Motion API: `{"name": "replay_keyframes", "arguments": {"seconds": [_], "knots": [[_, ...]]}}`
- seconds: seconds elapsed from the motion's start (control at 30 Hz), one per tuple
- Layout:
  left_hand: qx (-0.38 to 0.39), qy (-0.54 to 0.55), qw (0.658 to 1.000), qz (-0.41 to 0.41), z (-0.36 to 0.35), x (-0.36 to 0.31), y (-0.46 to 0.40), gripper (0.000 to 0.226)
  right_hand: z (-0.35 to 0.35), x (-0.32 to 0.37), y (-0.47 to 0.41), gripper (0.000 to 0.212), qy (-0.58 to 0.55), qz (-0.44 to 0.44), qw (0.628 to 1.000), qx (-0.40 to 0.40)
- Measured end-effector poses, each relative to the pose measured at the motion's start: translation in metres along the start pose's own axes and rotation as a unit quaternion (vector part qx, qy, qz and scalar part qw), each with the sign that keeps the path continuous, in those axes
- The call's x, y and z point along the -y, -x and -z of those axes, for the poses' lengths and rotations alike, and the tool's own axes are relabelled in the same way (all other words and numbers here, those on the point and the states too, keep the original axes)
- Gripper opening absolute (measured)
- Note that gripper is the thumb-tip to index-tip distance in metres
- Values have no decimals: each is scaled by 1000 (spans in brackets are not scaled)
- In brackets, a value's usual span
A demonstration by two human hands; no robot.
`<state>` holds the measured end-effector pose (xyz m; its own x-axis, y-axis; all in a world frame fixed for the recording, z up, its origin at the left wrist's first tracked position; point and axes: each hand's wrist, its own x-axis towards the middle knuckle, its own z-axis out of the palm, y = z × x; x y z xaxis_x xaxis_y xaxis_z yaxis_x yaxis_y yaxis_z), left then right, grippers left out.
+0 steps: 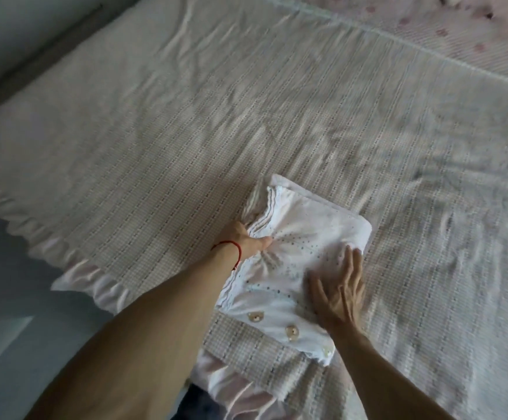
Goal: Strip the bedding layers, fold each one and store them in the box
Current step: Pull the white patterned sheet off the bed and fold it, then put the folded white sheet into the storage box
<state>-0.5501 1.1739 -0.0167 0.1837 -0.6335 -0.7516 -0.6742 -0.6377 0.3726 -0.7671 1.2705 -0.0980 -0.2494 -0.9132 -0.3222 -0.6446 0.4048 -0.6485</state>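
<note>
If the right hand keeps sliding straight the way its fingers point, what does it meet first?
The right hand lies flat on the folded white cloth, fingers pointing up the bed. Just past the fingertips comes the cloth's far folded edge, then only the woven bedspread. Nothing else seems to lie in that line.

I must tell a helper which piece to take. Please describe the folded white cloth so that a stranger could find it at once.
Start at the wide checked bedspread that covers the bed. Near its front edge lies a folded white cloth, with the left hand gripping its side and the right hand flat on top. It alone is plain white, with small dots and round pale buttons.
</note>
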Motion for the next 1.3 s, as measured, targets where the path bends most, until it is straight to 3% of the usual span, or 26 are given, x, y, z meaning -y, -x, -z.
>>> {"name": "replay_keyframes", "arguments": {"seconds": [0.07, 0.13, 0.17, 0.3, 0.4, 0.5, 0.63, 0.7, 0.87, 1.0, 1.07, 1.3], "knots": [[-17, 39, 999, 3, 5, 9, 35, 100, 30, 3, 11, 112, -209, -128, 969, 31], [-47, 89, 995, 6, 12, 30, 77, 98, 55, 10, 19, 78, -304, -212, 918, 141], [-59, 115, 992, 4, 14, 43, 97, 96, 65, 18, 24, 64, -301, -204, 913, 183], [-157, 275, 948, -22, 20, 117, 216, 70, 100, 91, 78, 52, -270, -118, 910, 291], [-221, 395, 891, 19, -5, 196, 310, 74, 108, 145, 139, 71, -224, -51, 889, 397], [-252, 547, 797, 33, -48, 261, 396, 87, 95, 181, 198, 70, -146, 43, 842, 517], [-323, 675, 659, 77, -126, 330, 513, 78, 65, 214, 307, 69, -17, 163, 770, 617], [-376, 718, 576, 106, -182, 361, 578, 84, 45, 213, 384, 77, 57, 231, 711, 661], [-446, 791, 401, 118, -303, 385, 706, 69, 29, 166, 552, 50, 147, 350, 593, 710], [-474, 826, 275, 132, -434, 399, 788, 84, 35, 82, 679, 57, 235, 420, 494, 724], [-474, 842, 224, 126, -496, 405, 819, 80, 45, 33, 732, 59, 265, 448, 461, 719], [-449, 868, 101, 186, -639, 427, 879, 78, 58, -97, 853, 52, 360, 455, 400, 710]]}}
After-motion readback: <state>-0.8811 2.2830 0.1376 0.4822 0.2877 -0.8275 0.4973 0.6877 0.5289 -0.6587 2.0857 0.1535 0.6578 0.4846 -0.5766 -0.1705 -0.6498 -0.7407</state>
